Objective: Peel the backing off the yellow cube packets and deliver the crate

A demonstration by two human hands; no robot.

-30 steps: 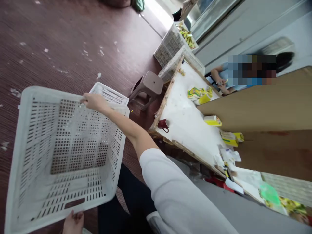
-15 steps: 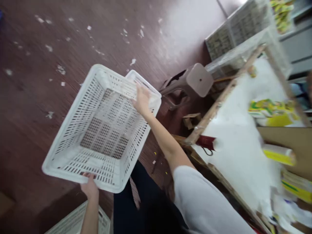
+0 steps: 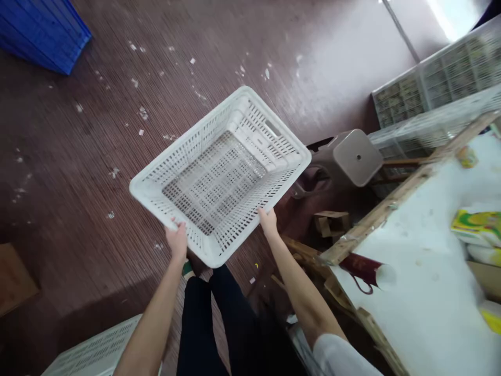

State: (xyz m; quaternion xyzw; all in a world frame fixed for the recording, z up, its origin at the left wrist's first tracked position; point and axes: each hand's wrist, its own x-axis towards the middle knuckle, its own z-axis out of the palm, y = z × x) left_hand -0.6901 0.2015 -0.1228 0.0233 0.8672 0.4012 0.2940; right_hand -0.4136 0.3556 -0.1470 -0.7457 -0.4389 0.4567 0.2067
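Note:
A white slatted plastic crate [image 3: 219, 180] with nothing in it is held in front of my legs, its open top toward me. My left hand [image 3: 177, 241] grips the near short rim, with the thumb over the edge. On the near long side, my right hand [image 3: 267, 222] is closed round the rim. The crate's far end, with a handle slot, points up and to the right. Fingers beneath the rims are partly hidden.
At right stands a white-topped table [image 3: 422, 292] with a wooden edge and a dark red mug [image 3: 362, 269]. A plastic stool [image 3: 358, 156] is beyond the crate. Another white crate [image 3: 96, 350] sits lower left, a blue container [image 3: 43, 34] upper left. Scraps litter the floor.
The crate has turned clockwise and moved right. My right hand has gone from the far end to the near long side; my left hand still grips the near end. The view has shifted.

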